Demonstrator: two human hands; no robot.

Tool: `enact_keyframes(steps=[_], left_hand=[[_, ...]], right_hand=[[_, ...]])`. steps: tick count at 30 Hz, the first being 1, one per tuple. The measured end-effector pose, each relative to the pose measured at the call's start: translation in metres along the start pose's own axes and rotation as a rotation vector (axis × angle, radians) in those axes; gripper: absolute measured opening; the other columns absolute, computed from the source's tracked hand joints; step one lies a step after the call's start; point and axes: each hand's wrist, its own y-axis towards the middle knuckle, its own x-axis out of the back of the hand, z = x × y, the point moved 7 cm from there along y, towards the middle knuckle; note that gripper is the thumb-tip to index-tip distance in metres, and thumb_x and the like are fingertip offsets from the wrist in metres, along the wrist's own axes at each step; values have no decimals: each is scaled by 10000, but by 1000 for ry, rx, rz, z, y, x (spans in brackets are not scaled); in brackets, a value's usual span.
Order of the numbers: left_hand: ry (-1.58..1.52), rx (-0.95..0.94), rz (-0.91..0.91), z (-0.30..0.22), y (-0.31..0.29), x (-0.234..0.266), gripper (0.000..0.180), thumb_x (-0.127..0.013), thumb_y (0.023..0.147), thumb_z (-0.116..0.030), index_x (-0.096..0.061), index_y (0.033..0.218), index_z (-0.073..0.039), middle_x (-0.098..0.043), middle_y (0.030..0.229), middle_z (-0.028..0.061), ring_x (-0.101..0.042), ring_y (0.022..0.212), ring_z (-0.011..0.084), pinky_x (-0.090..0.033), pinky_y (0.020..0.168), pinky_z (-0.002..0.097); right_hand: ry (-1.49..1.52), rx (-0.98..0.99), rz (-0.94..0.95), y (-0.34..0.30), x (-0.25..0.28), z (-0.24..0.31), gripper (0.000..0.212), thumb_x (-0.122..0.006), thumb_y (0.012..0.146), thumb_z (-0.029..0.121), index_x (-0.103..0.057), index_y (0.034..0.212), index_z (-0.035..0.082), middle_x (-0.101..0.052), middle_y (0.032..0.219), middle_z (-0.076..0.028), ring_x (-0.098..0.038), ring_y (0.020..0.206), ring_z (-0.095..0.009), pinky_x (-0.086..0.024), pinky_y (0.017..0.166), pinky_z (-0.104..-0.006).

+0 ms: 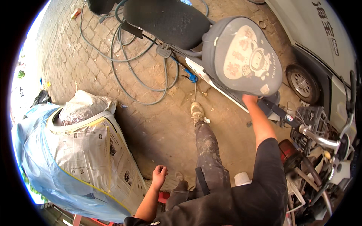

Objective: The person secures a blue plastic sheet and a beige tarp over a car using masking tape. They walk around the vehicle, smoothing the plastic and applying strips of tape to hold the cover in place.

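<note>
Right: right hand [249, 99] gripping lower rim of raised scooter seat [241, 56], above brick pavement [151, 120]; stiff, padded, probably fairly heavy, best held by rim. Left hand [158, 175] loosely curled, empty.

At your left, on the brick paving, sits a bulky object wrapped like a package [81, 158]: newspaper sheets [85, 150] taped over pale blue plastic film. Ahead, a grey seat cover [243, 56] carries a cream heart-shaped printed label [247, 52] with red marks.
</note>
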Motion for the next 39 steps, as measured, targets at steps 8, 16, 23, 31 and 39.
enact_keyframes(steps=[8,16,23,31,39], left_hand=[[250,277,-54,34,-30,40,244,-621,984,-217,-628,1027,23,-682,873,85,-656,742,161,-523,669,316],[177,-46,53,-120,-30,-2,233,-632,967,-217,-630,1007,12,-683,840,88,-646,788,159,-518,735,316],[-22,-621,53,-346,-106,52,542,-700,928,-249,-528,1393,-30,-570,1351,107,-550,1210,174,-437,1023,337],[-552,-687,501,-471,-175,168,385,-690,971,-241,-604,1279,-25,-656,1178,53,-587,1087,119,-458,959,292],[-664,-1015,247,-589,-154,318,139,-673,978,-144,-643,1041,-24,-620,893,-30,-522,818,34,-423,721,207]], right_hand=[[215,16,-55,27,24,-6,524,-619,947,272,-515,1381,-2,-527,1390,-278,-462,1329,-424,-383,1095,-482],[637,249,140,-142,79,80,496,-593,966,160,-424,1405,5,-592,1244,-302,-585,1158,-454,-462,996,-478],[1685,479,853,-277,296,263,241,-567,1001,77,-437,1201,107,-592,975,-3,-481,612,-35,-425,523,-199],[1569,922,949,-323,515,403,202,-611,992,132,-460,1125,119,-626,1064,-43,-492,656,-29,-428,529,-195],[1292,1116,422,-306,655,529,174,-695,972,195,-620,999,40,-629,1061,-41,-546,926,-93,-456,806,-254]])
